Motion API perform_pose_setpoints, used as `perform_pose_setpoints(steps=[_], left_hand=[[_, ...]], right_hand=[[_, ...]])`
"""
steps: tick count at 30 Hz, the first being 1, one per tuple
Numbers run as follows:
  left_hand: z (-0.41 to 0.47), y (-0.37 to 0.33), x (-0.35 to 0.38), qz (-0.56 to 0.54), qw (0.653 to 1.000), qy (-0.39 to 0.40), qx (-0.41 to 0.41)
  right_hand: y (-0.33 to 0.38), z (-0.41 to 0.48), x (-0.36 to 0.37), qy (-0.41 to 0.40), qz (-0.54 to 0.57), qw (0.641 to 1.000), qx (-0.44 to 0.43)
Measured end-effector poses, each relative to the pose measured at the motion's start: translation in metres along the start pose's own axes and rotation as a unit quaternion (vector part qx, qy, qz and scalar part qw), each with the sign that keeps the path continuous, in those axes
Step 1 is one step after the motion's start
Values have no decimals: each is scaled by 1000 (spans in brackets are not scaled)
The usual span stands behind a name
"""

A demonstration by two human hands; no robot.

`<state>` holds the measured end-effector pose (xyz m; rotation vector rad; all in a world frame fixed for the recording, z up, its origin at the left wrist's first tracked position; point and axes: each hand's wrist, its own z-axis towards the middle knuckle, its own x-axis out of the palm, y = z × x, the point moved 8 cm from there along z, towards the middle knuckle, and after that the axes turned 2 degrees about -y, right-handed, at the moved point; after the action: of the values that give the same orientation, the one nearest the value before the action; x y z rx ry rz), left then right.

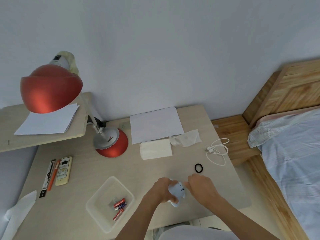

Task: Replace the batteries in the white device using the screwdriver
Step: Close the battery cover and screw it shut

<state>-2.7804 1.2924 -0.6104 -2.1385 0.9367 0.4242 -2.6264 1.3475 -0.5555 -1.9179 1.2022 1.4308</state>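
Note:
The white device [178, 192] is a small pale bear-shaped gadget held just above the desk near the front edge. My left hand [162, 190] is wrapped around its left side. My right hand [201, 188] is at its right side with the fingertips pinched at the device; whether a screwdriver is in it is hidden. Several red and blue batteries [119, 206] lie in a clear plastic tray [98, 196] to the left of my hands.
A red desk lamp [110, 144] stands at the back left. A remote control [63, 170] and packaged tools [49, 177] lie at the left. Paper [155, 125], tissues [155, 149], a white cable [217, 150] and a black ring [198, 168] lie behind my hands. A bed [294, 144] is at the right.

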Motion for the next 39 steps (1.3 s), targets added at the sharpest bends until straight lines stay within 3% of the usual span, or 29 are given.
perform_pose_setpoints(steps=[10,18,28,33,39], left_hand=[[-2,1,0,2,1000,-7,-9],[-7,-5,0,16,1000,-11,13],[-8,-10,2,45,998,-13,35],[-9,-9,1,55,997,-14,48],[-9,-6,-1,101,993,-14,61]], right_hand=[[4,-9,-8,-28,117,992,-42],[-8,-13,-10,-41,50,998,18],[14,-18,3,-36,32,996,-68],[6,-26,7,-84,48,993,-64],[-49,-43,-10,-198,113,973,33]])
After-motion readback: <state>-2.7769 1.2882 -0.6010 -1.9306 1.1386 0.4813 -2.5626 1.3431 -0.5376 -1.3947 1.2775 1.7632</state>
